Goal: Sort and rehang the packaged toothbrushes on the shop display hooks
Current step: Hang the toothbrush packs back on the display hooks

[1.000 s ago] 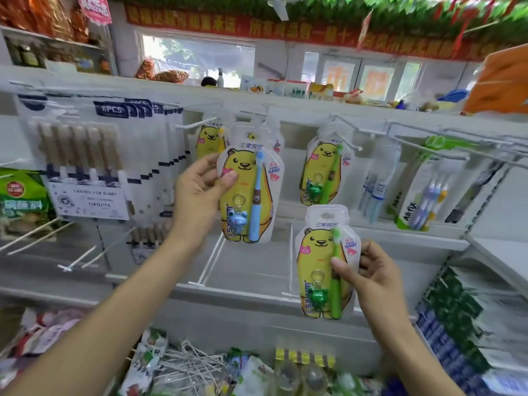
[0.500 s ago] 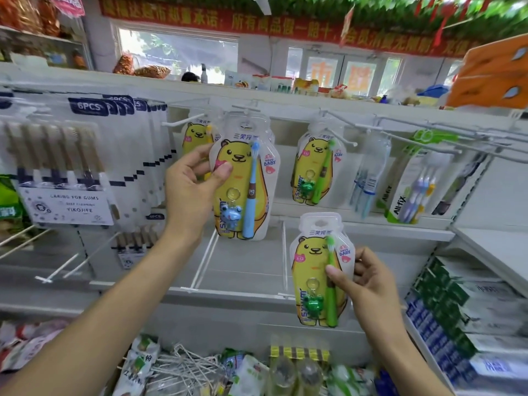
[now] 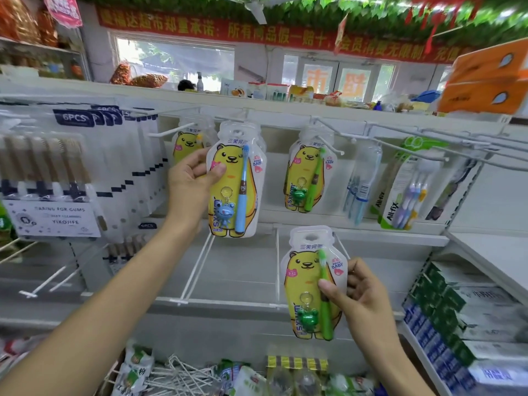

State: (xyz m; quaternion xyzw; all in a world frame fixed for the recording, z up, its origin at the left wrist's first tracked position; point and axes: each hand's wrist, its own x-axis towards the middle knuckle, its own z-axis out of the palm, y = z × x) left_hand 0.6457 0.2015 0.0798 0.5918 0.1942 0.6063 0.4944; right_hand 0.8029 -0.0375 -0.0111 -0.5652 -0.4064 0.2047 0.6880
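Blue pack (image 3: 236,181) little changed since earlier frames: top stays at hook (image 3: 171,134) level, left hand (image 3: 191,184) keeps thumb-and-finger grip on its left edge. Green pack (image 3: 313,284) shifted only slightly, low, in front of shelf (image 3: 371,238).

Head view: right hand (image 3: 360,298) grip pinches green pack, thumb on brush. Cannot tell if blue pack's hole is on hook. Hung green pack (image 3: 310,175) on next hook right. Judgement: blue being hung; green goes next with its match.
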